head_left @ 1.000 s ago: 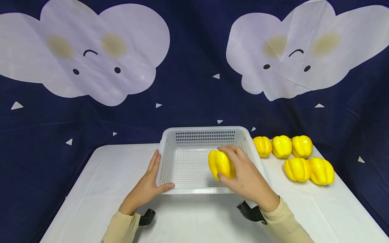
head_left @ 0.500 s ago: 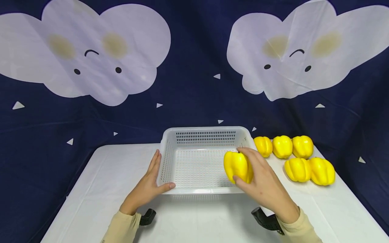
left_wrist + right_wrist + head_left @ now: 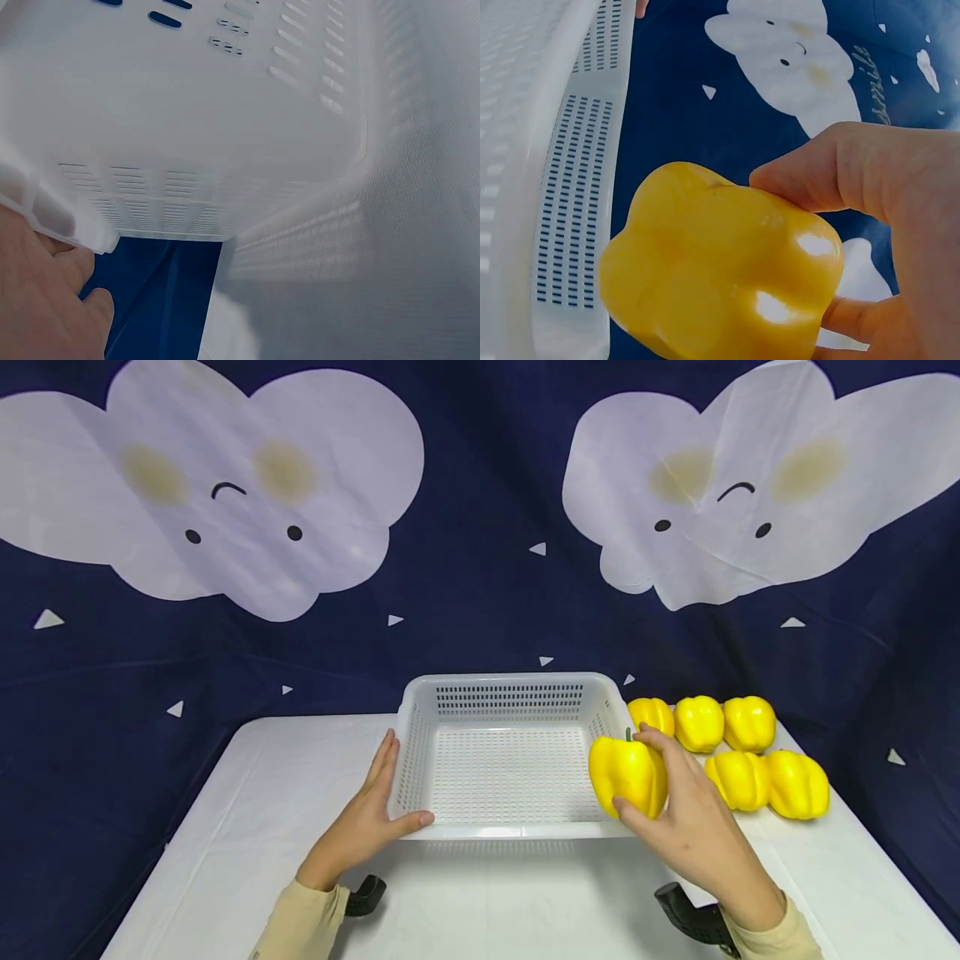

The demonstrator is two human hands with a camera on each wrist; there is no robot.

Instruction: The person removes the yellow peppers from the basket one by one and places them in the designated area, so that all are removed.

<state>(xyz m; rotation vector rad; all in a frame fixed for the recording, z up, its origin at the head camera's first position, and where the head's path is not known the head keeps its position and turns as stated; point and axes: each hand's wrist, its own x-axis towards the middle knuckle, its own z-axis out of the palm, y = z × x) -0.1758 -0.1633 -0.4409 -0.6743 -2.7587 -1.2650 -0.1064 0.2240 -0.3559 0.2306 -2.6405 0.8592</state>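
Observation:
My right hand (image 3: 693, 814) grips a yellow bell pepper (image 3: 622, 772) between thumb and fingers, its green stem upward. In the head view the pepper overlaps the right front corner of a white perforated plastic basket (image 3: 510, 832). The right wrist view shows the lobed underside of the pepper (image 3: 712, 262), with the basket wall (image 3: 577, 195) to its left. My left hand (image 3: 360, 814) rests against the basket's left side, fingers straight along the wall and thumb over the front rim. Seen from the left wrist, the left hand's fingers (image 3: 52, 292) touch the basket's outer edge.
Several more yellow bell peppers (image 3: 699, 724) stand in two rows on the white table (image 3: 300, 777), right of the basket. Behind the table hangs a dark blue cloth (image 3: 487, 568) with white cloud faces.
The right hand has carried the bell pepper rightward, from over the basket's inside to its right front corner. The left hand has stayed on the basket.

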